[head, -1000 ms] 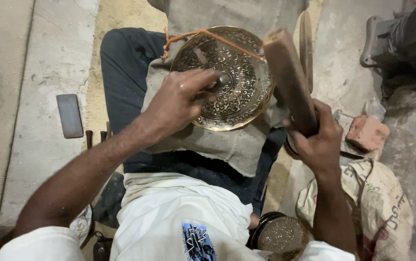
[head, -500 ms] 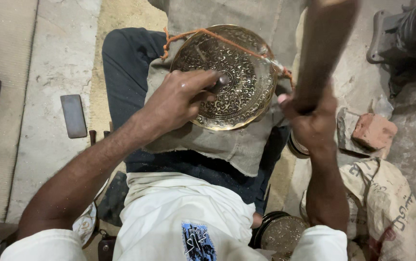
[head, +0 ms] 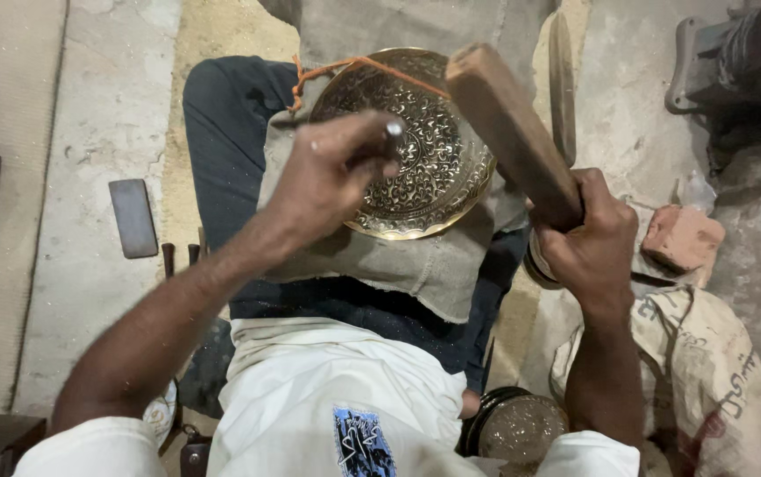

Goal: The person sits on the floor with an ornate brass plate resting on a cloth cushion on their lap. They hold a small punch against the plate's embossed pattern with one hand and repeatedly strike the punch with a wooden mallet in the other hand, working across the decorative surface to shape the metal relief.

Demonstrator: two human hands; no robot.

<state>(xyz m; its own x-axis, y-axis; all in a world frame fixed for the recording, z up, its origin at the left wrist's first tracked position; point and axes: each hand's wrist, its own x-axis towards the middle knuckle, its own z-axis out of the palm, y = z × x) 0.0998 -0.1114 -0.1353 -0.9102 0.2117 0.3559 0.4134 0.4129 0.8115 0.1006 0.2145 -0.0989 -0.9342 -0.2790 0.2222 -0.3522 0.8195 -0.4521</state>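
Observation:
A round engraved brass plate (head: 433, 181) rests on a grey cloth (head: 416, 265) over my lap. An orange cord (head: 354, 66) runs across its upper rim. My left hand (head: 327, 177) pinches a small metal chisel (head: 392, 132), its tip standing on the plate's middle. My right hand (head: 588, 234) grips a thick wooden mallet (head: 513, 132), which slants up and left over the plate's right side, its head just above the chisel.
A dark flat stone (head: 133, 216) lies on the concrete floor at left. A brick piece (head: 682, 238) and a printed sack (head: 707, 371) sit at right. A dark bowl (head: 522, 428) sits by my right hip. Heavy metal machinery (head: 742, 71) stands top right.
The mallet rose upright half a second ago and has now come back down toward the chisel. My left hand and chisel stayed on the plate.

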